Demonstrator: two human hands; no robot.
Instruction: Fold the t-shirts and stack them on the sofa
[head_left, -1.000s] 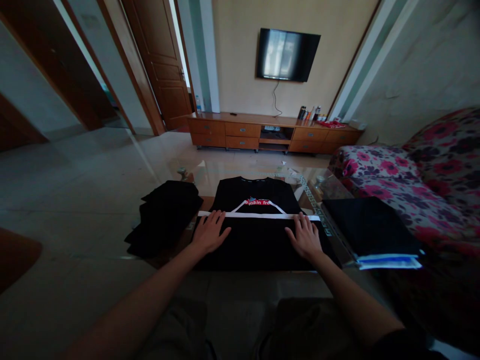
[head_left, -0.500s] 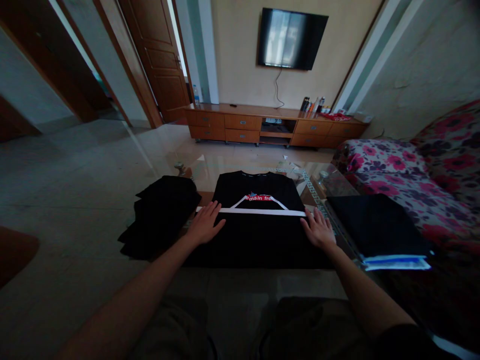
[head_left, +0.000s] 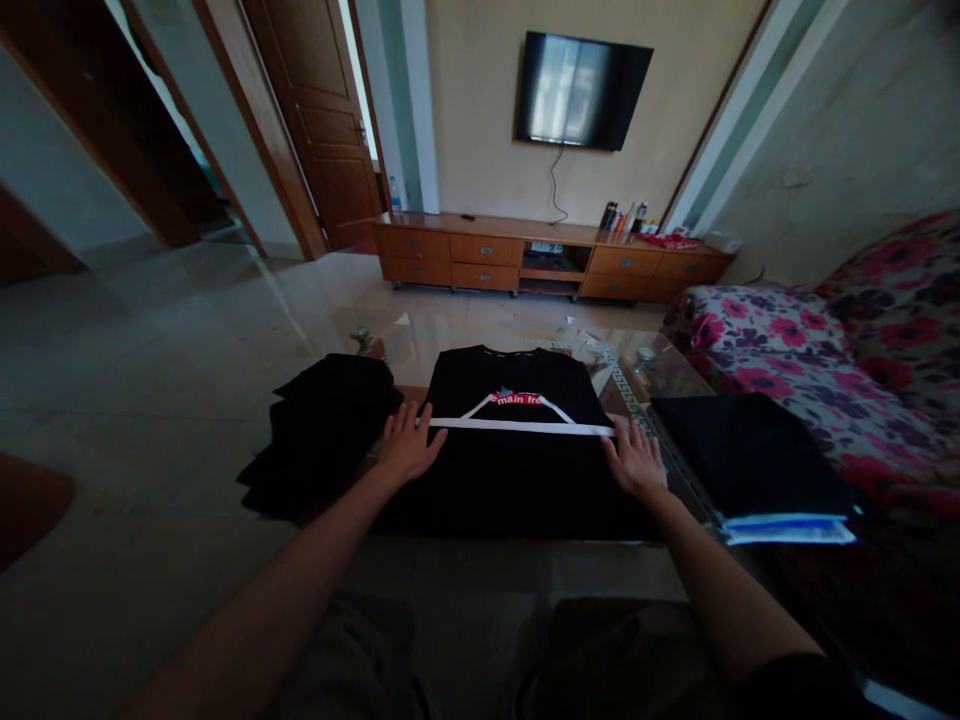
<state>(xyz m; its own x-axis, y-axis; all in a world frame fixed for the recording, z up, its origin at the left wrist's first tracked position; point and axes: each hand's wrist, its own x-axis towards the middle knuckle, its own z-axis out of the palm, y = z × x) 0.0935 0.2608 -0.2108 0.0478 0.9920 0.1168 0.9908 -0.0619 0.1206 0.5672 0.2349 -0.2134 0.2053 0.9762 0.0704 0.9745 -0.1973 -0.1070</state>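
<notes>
Shirt [head_left: 517, 485]: we smoothed it, seemingly.
Left hand [head_left: 407, 450], right hand [head_left: 637, 464]: lay wide open.
Strip [head_left: 517, 427]: next needed level ends.

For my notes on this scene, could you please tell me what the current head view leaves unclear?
In the head view:
- Black shirt: ends of its lettering, behind slanting white strips.
- Dark pile on the left: layers, lost in darkness.
- Bottles: labels, too small.
- Floral sofa: far side, cut off by right edge.
</notes>
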